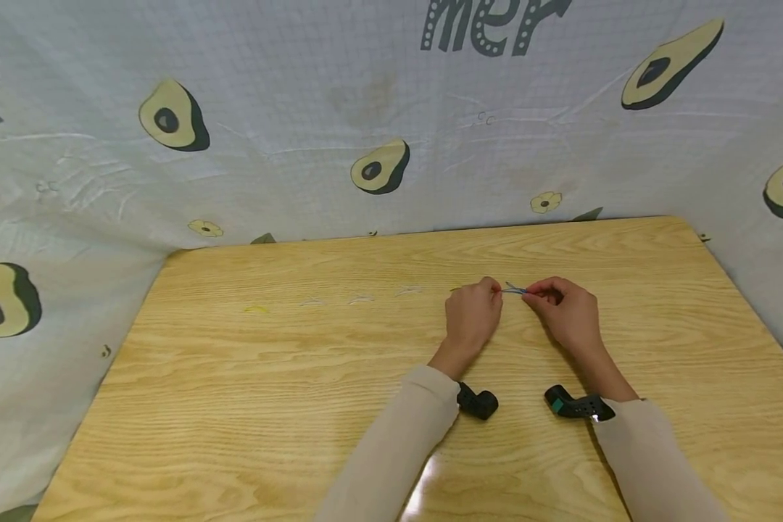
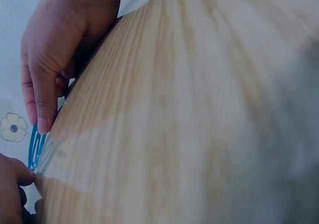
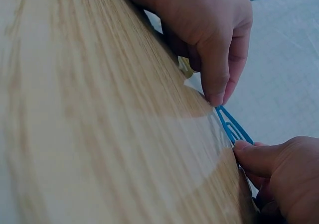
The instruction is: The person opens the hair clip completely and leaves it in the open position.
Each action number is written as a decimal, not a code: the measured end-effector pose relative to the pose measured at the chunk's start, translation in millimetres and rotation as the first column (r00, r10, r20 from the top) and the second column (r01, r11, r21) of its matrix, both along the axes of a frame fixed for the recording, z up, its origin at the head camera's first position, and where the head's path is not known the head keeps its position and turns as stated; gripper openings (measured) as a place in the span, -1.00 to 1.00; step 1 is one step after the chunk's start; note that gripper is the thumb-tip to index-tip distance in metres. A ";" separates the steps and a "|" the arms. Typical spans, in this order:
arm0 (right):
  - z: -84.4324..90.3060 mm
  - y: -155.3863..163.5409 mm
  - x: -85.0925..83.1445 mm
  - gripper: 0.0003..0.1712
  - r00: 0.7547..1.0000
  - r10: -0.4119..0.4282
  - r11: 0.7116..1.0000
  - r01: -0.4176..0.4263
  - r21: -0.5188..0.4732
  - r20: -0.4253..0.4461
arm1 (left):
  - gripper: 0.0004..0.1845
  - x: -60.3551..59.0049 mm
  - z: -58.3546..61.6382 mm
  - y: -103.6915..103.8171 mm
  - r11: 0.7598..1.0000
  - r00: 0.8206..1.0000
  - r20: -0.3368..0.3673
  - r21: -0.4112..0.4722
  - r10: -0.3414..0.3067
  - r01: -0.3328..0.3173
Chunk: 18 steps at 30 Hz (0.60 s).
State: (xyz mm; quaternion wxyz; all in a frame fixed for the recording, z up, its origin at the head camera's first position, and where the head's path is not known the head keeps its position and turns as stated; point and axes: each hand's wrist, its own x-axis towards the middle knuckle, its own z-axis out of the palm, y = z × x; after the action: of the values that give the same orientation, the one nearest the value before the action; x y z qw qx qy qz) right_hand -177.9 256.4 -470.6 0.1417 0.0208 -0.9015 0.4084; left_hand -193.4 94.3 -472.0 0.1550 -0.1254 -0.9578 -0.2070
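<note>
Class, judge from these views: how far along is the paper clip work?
Done: three pale clips and a yellow clip lie in a row on the table. In hand: the left hand and right hand pinch a blue paper clip between them. Left: apparently only setting this clip down.

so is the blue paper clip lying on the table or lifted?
Lifted: the blue paper clip is pinched between left hand and right hand.
</note>
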 end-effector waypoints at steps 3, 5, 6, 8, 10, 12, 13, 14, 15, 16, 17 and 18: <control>-0.2 0.4 -1.4 -0.79 1.000 0.001 1.000 -0.001 0.003 0.007 | -0.86 -1.6 -1.3 0.1 1.000 1.000 0.000 0.007 0.005 -0.005; -1.0 1.0 -1.8 -0.78 1.000 0.001 1.000 -0.001 0.004 0.012 | -0.86 -1.8 -1.9 0.1 1.000 1.000 -0.001 0.018 0.002 -0.002; -1.3 1.1 -1.6 -0.77 1.000 0.000 1.000 0.000 0.001 0.015 | -0.86 -1.5 -2.2 0.1 1.000 1.000 -0.002 0.023 -0.001 0.001; -2.5 1.7 -1.2 -0.77 1.000 -0.002 1.000 0.002 0.000 0.016 | -0.87 -0.1 -2.5 0.0 0.999 1.000 -0.008 0.036 -0.013 0.013; -3.2 1.9 -0.7 -0.76 1.000 0.001 1.000 -0.001 -0.005 0.014 | -0.88 1.2 -3.4 0.2 0.999 1.000 -0.021 0.046 -0.020 0.021; -3.7 2.5 0.2 -0.76 1.000 0.006 1.000 -0.006 -0.010 0.010 | -0.89 2.2 -4.9 0.6 0.998 0.999 -0.034 0.054 -0.026 0.028; -4.2 3.0 0.5 -0.76 1.000 0.008 1.000 -0.008 -0.014 0.011 | -0.89 2.7 -5.6 0.8 0.998 0.999 -0.038 0.058 -0.029 0.032; -4.5 3.3 0.8 -0.75 1.000 0.011 1.000 -0.010 -0.022 0.016 | -0.89 3.0 -6.3 0.9 0.998 0.999 -0.040 0.061 -0.030 0.032; -4.6 3.6 1.4 -0.74 1.000 0.016 0.999 -0.015 -0.035 0.022 | -0.89 3.5 -7.0 0.8 0.997 0.999 -0.039 0.067 -0.031 0.034; -5.3 4.1 1.6 -0.73 0.999 0.019 0.999 -0.017 -0.046 0.031 | -0.88 4.2 -7.6 0.7 0.996 0.999 -0.034 0.077 -0.033 0.036; -6.2 4.8 1.8 -0.71 0.999 0.020 0.998 -0.018 -0.055 0.039 | -0.87 4.8 -8.0 0.4 0.995 0.999 -0.028 0.092 -0.033 0.036; -6.8 5.5 2.2 -0.68 0.999 0.022 0.998 -0.019 -0.065 0.048 | -0.87 6.1 -8.5 0.2 0.993 0.999 -0.016 0.113 -0.037 0.038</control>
State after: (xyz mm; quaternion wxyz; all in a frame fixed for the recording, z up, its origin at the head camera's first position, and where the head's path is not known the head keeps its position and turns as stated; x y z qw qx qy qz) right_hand -175.7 261.9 -477.5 0.1162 0.0154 -0.8907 0.4393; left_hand -187.4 94.5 -480.4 0.1646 -0.1358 -0.9409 -0.2630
